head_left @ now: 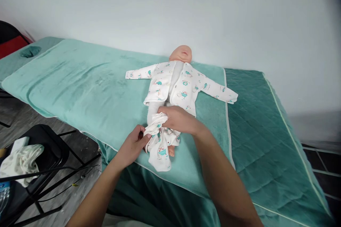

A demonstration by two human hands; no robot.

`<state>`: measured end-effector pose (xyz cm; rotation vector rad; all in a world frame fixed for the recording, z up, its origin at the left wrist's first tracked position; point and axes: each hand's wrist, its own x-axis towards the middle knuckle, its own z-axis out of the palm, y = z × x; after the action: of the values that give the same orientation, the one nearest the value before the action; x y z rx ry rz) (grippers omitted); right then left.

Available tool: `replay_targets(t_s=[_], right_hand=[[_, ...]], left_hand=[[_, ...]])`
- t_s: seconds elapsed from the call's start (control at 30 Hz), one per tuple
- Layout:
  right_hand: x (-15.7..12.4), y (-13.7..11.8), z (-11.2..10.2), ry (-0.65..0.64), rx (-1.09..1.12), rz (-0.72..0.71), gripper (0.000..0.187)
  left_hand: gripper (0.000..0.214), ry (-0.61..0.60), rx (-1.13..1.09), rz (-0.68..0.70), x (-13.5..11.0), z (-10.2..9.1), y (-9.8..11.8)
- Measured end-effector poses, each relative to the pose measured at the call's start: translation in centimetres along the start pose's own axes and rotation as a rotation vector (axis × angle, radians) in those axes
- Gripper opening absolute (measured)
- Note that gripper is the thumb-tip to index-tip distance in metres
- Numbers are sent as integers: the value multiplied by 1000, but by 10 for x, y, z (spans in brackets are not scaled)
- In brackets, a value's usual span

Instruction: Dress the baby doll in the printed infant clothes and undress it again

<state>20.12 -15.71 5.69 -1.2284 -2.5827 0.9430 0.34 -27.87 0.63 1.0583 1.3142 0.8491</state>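
A baby doll (182,54) lies on its back on a teal towel (87,85), head toward the wall. It wears an open white printed jacket (183,85) with both sleeves spread out. A bunched pair of white printed trousers (159,145) sits over the doll's legs. My left hand (133,145) pinches the gathered waistband from the left. My right hand (178,118) grips the same bunched fabric from above. One doll foot (171,151) peeks out under the cloth.
The towel covers a teal quilted massage table (266,127) against a white wall. A black chair (45,163) at lower left carries a crumpled white cloth (21,161). A red and black object (10,42) stands at the far left.
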Motion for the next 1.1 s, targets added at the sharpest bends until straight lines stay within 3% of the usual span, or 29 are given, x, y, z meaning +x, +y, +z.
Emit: replay_targets(t_s=[0.17,0.33,0.5,0.67,0.8,0.97,1.1], right_hand=[[2,8,5,67,174,-23,11],[3,16,7,95,428,-69,18],[2,17,4,111,424,-47,23],[-4,13,-2,42,298,-45,47],[-4,8,-4,26,157,-5,44],[-2,7,-2,51,142,17,37],[1,13,3,181,227,30,27]], left_hand=[[47,-2,-84,6,7,1,-2],[42,103,-45,271,27,-4,-19],[39,154,-48,363,56,-12,-27],[32,287,22,436,79,-13,-15],[27,294,52,486,96,-11,-4],[30,353,105,502,111,-8,9],[34,404,166,519,121,-6,19]])
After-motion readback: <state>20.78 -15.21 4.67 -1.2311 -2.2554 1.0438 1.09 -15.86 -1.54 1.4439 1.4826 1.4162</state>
